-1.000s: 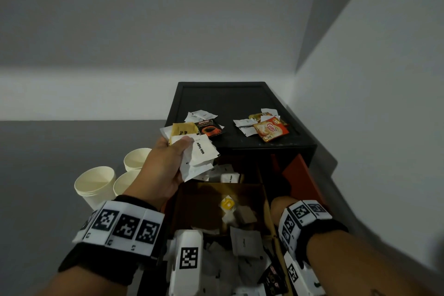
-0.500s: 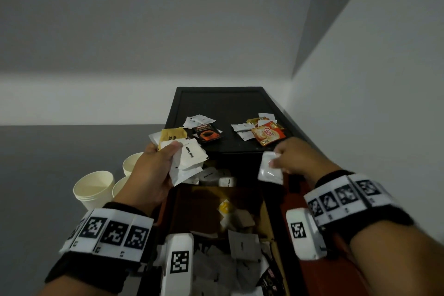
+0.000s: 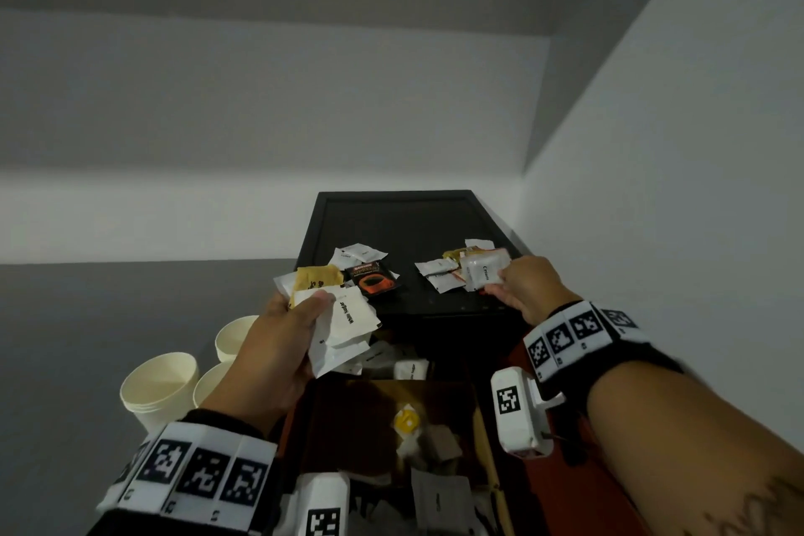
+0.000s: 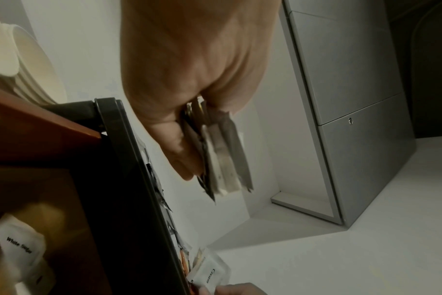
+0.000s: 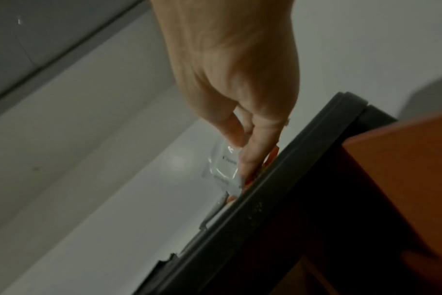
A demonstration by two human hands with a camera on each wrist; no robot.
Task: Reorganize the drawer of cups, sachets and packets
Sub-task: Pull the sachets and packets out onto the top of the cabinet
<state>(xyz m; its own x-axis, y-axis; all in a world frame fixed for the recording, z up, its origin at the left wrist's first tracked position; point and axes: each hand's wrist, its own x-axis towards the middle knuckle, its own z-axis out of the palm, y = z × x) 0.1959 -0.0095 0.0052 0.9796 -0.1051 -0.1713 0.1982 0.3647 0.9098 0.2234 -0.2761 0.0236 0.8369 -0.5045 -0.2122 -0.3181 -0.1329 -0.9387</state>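
My left hand (image 3: 278, 344) grips a fanned bundle of white sugar sachets (image 3: 348, 326) with a yellow packet behind, held above the open drawer (image 3: 330, 413); the bundle (image 4: 220, 159) shows edge-on in the left wrist view. My right hand (image 3: 526, 287) pinches a white cream sachet (image 3: 483, 272) at the right pile on the black cabinet top (image 3: 400, 222). The same cream sachet (image 5: 225, 165) sits between thumb and fingers (image 5: 257, 151) in the right wrist view. A black coffee packet (image 3: 372, 279) and white sachets lie in a left pile. More sachets lie in the drawer.
Three cream paper cups (image 3: 159, 387) stand on the floor left of the cabinet. A white wall (image 3: 652, 187) runs close along the right side. The drawer's orange-red side (image 3: 565, 492) lies under my right forearm. A yellow item (image 3: 407, 422) sits in the drawer's middle.
My right hand rose out of the drawer with a white cream sachet and carried it forward to the right pile on the cabinet top. My left hand kept its bundle, shifting slightly.
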